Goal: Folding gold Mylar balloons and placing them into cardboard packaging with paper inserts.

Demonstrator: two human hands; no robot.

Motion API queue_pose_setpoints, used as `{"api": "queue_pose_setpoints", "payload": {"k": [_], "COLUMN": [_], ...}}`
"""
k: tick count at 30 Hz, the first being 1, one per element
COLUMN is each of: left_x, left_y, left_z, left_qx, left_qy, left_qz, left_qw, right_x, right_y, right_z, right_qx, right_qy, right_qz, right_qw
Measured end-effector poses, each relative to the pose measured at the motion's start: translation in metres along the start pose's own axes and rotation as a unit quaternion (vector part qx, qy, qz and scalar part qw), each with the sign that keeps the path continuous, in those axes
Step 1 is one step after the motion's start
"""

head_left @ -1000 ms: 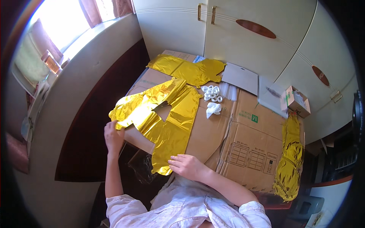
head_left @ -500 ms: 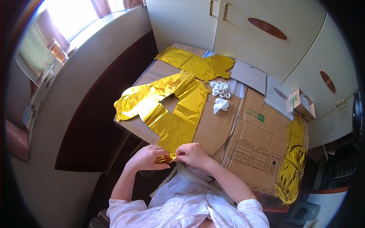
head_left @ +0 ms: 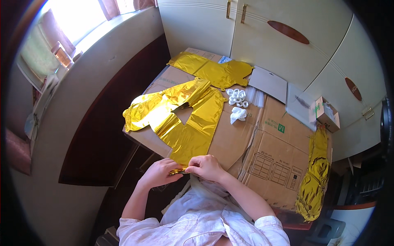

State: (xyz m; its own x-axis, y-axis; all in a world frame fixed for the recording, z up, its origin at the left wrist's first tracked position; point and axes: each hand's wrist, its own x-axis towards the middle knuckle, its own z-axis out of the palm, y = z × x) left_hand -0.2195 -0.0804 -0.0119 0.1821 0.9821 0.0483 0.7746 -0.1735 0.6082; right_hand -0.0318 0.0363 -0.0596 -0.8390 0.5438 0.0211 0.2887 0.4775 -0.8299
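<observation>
A shiny gold foil balloon (head_left: 205, 119), flat and bent round like a letter A, stretches over the cardboard toward me. Its near end is gathered at the table's front edge, where both hands meet. My left hand (head_left: 161, 172) is closed around the crumpled foil. Beside it, my right hand (head_left: 205, 167) pinches the foil between thumb and fingers; its fingertips are partly hidden. Behind lies another flat gold foil balloon (head_left: 213, 69). A crumpled gold foil piece (head_left: 316, 172) rests along the right edge.
Flattened cardboard (head_left: 283, 143) covers the table. Several white tape rolls (head_left: 237, 97) sit behind a crumpled white tissue (head_left: 238, 115). Clear plastic strips (head_left: 256, 96), a grey board (head_left: 269, 83) and a small open box (head_left: 327, 114) are farther back. Cream cabinets (head_left: 287, 45) stand behind.
My hands have shifted slightly, the right one a little to the left, closer to the left hand. Less of the gathered foil shows between them.
</observation>
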Motion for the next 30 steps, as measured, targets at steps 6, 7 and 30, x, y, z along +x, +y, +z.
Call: {"api": "queue_pose_setpoints", "payload": {"k": [6,7,30], "left_x": [-0.009,-0.010,-0.009], "left_y": [-0.007,-0.007,-0.001], "left_z": [0.008,0.009,0.011], "left_qx": [0.034,0.036,-0.024], "left_qy": [0.047,0.049,0.040], "left_qz": [0.025,0.025,-0.050], "left_qw": [0.998,0.998,0.998], "right_x": [0.000,0.000,0.001], "right_y": [0.002,0.001,-0.012], "right_z": [0.002,0.002,0.005], "right_qx": [0.060,0.052,0.052], "right_qy": [-0.032,-0.029,-0.011], "right_qz": [0.008,0.001,0.060], "right_qw": [0.998,0.998,0.997]}}
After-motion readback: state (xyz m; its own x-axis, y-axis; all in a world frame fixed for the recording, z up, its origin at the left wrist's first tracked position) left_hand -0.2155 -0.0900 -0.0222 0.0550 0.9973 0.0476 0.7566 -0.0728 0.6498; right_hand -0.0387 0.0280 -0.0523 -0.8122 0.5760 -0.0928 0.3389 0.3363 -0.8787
